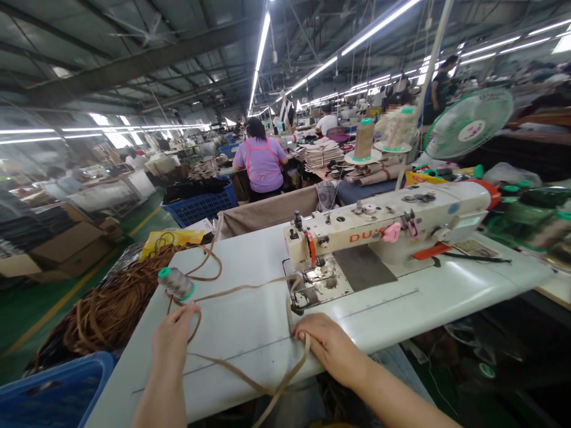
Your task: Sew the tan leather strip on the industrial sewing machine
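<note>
A narrow tan strap (pixel 238 289) runs in loops over the white sewing table. My right hand (pixel 328 345) is closed on it near the table's front edge, below the sewing machine's needle area (pixel 317 273). From there one length goes up onto the machine's bed, and another hangs down past the edge. On the left, my left hand (pixel 173 330) pinches a brown strap (pixel 197 324) between thumb and fingers. Just beyond those fingers a grey thread cone (pixel 177 283) with green ends leans tilted on the table.
A heap of brown straps (pixel 118 303) lies left of the table, above a blue crate (pixel 53 389). The white sewing machine (pixel 383 220) occupies the table's right half, with a fan (pixel 470 122) behind. A person in purple (pixel 260 163) sits further ahead.
</note>
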`<state>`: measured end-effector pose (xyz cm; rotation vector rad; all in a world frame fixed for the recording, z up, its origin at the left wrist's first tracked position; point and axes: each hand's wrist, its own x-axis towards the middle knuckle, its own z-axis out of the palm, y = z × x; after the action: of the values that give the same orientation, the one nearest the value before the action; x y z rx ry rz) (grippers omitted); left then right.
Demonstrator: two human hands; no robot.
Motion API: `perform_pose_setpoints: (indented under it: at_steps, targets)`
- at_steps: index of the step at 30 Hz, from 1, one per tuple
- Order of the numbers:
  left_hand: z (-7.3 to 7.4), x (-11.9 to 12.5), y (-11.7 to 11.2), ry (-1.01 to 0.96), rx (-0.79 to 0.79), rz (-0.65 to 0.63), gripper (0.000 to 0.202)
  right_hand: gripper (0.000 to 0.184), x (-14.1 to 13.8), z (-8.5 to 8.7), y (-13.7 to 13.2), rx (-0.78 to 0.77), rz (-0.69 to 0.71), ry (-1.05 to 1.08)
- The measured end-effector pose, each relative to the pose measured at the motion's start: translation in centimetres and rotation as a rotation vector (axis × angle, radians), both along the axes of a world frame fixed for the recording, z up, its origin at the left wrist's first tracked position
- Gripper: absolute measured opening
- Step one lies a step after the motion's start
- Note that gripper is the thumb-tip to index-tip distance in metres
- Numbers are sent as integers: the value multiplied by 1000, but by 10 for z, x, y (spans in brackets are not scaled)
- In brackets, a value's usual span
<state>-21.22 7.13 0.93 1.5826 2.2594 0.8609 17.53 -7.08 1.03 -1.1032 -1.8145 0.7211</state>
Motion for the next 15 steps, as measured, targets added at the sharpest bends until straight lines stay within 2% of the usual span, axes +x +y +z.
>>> perform_pose_setpoints:
  at_steps: [3, 5, 8, 11, 13, 15]
  targets:
    - [4, 2, -9, -140, 0, 6, 46, 52, 3, 17, -14, -341, 317, 178]
    - [7, 4, -14, -199, 33, 10, 46, 57, 16, 21, -24, -563, 404, 288]
    - [11, 7, -20, -279, 47, -15, 50, 61, 46, 16, -39, -809, 343, 411]
    - [15, 11, -27, -404, -39, -82, 59, 61, 80, 10, -53, -967, 286, 325]
    - [18, 16, -33, -508, -96, -132, 68, 61, 101, 13, -61, -1003, 273, 187]
    - [22, 21, -39, -606, -128, -178, 75, 61, 116, 22, -65, -950, 264, 61]
